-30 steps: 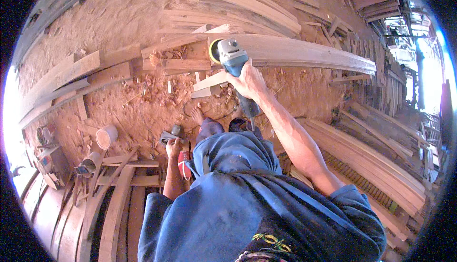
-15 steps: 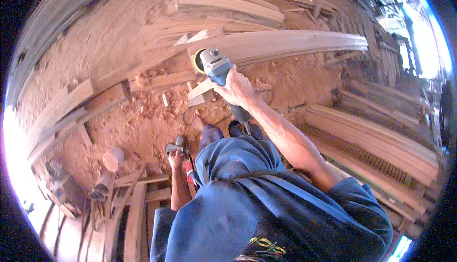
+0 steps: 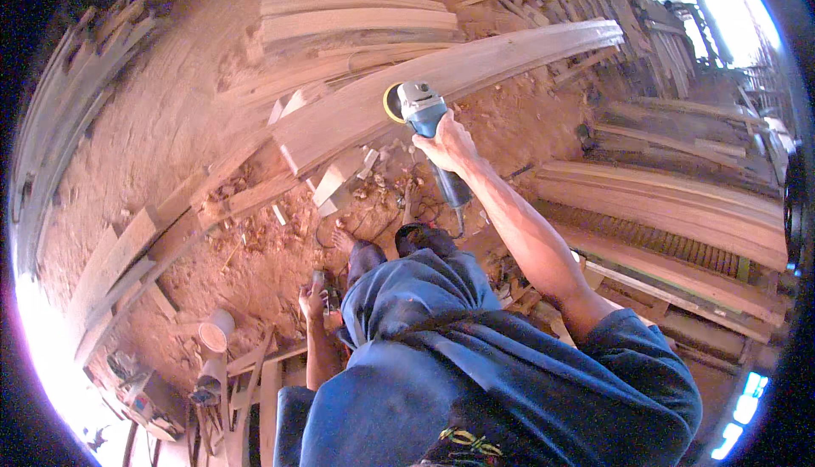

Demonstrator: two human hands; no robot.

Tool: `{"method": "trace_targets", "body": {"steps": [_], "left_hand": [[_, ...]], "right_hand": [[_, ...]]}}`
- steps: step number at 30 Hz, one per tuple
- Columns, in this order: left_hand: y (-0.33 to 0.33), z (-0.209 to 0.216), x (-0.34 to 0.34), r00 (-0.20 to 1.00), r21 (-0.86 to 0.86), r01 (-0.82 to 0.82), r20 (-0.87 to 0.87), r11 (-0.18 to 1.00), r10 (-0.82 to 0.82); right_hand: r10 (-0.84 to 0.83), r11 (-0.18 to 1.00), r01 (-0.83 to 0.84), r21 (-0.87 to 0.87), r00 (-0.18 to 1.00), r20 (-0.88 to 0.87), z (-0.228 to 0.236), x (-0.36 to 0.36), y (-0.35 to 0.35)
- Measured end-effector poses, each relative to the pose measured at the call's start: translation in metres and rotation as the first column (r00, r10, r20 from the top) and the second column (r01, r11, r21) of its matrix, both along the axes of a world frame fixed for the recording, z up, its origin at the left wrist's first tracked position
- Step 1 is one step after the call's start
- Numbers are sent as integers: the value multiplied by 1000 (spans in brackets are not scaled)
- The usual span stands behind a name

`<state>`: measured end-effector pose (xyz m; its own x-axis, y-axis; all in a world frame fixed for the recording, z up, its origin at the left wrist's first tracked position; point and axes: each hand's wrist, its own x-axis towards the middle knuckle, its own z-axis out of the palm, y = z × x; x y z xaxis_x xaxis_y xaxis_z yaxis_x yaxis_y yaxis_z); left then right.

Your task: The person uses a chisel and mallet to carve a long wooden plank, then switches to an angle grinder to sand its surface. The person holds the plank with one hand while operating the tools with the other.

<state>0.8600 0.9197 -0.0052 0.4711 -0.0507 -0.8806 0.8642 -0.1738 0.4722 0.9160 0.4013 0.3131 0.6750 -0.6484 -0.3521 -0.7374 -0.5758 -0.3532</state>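
Note:
My right hand is wrapped round the body of a blue and grey angle grinder, fitted with a yellow-rimmed disc. The grinder's head is over the near side of a long, wide wooden plank; whether the disc touches the wood I cannot tell. Low at my left side, my left hand is closed round a small dark and grey thing, mostly hidden by the fingers and too small to name. A dark cord hangs from the grinder's rear end near my feet.
Pale wood offcuts and shavings litter the ground before my bare foot. Stacked boards lie beyond the plank, with more timber at right. A white bucket and a machine stand at lower left.
The view has shifted, showing more of the plank's left end. My right hand has carried the grinder rightward along the plank. My left hand remains low, its held thing now less visible.

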Motion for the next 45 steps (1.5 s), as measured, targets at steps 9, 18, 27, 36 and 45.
{"method": "trace_targets", "body": {"steps": [9, 18, 27, 36, 45], "left_hand": [[-62, 11, 8, 985, 80, 127, 103, 989, -135], [-158, 30, -10, 987, 29, 77, 136, 997, -80], [-204, 70, -32, 799, 348, 304, 413, 887, -436], [-133, 63, -61, 960, 153, 30, 270, 988, -71], [-35, 34, -95, 982, 78, -144, 138, 987, 133]], "right_hand": [[-127, 992, 127, 24, 992, -20, 9, -32, -97], [-220, 974, 220, -53, 975, -9, -3, -70, -230], [-79, 996, 81, -32, 995, 54, -4, -58, -261], [324, 943, -330, 48, 941, 102, 5, 19, -44], [505, 851, -514, 107, 857, 103, 14, 88, 103]]}}
